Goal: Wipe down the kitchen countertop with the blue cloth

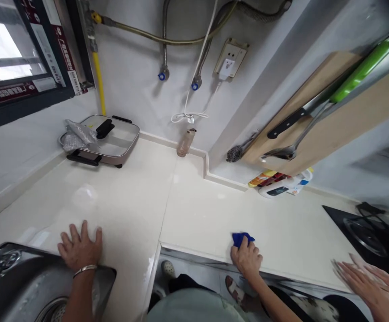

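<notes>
My left hand (82,248) lies flat with spread fingers on the cream countertop (127,197), right by the rim of the sink. A bracelet (85,270) circles that wrist. Near the counter's front edge, my right hand (248,258) presses down on a small blue cloth (242,239), its fingers bent over it. Part of the cloth sticks out beyond the fingertips; the rest is hidden beneath the hand.
Left stands a steel sink (109,279); behind it, a lidded electric pan (122,143) with bubble wrap. A brown bottle (186,143) is at the wall. Utensils hang over a cutting board (345,129), above a white bottle (276,190). Another person's hands (365,281) are by the black hob (358,237).
</notes>
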{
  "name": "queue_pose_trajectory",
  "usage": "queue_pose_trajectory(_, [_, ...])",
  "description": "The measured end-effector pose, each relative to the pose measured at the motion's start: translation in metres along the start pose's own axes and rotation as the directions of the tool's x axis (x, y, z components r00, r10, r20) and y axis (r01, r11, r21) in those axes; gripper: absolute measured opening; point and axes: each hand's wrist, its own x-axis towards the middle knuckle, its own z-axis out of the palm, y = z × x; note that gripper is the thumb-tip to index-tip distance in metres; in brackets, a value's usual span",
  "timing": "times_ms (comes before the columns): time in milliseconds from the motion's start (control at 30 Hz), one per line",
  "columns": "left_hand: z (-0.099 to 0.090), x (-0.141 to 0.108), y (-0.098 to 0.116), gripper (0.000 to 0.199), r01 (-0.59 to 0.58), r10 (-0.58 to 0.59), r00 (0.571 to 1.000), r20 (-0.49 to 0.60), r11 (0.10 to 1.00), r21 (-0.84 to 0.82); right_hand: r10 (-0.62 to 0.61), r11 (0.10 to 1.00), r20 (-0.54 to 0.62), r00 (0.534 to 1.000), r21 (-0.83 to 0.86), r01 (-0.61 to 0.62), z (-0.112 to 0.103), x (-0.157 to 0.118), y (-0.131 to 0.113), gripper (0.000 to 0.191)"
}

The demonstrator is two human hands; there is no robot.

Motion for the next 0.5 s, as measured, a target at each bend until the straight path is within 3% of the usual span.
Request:
queue_pose_trajectory(200, [-0.008, 0.0, 0.007, 0.07, -0.014, 0.014, 1.0, 0.017, 1.0, 0.005, -0.27, 0.959, 0.112, 0.956, 0.125, 0.256, -0.039, -0.025, -0.115, 0.069])
queue_pose_trajectory(333, [-0.011, 0.002, 0.008, 0.075, -0.003, 0.002, 0.998, 0.061, 1.0, 0.016, -0.524, 0.839, 0.177, 0.833, 0.275, 0.47, -0.066, -0.044, -0.188, 0.077])
queue_pose_trajectory(433, [-0.012, 0.005, 0.008, 0.081, -0.022, 0.019, 0.995, 0.097, 0.999, 0.033, -0.659, 0.73, 0.168, 0.733, 0.379, 0.569, -0.078, -0.048, -0.212, 0.082])
queue_pose_trajectory(500, [-0.013, 0.007, 0.007, 0.082, -0.044, 0.039, 0.994, 0.105, 0.998, 0.05, -0.725, 0.656, 0.145, 0.673, 0.442, 0.612, -0.081, -0.044, -0.206, 0.081])
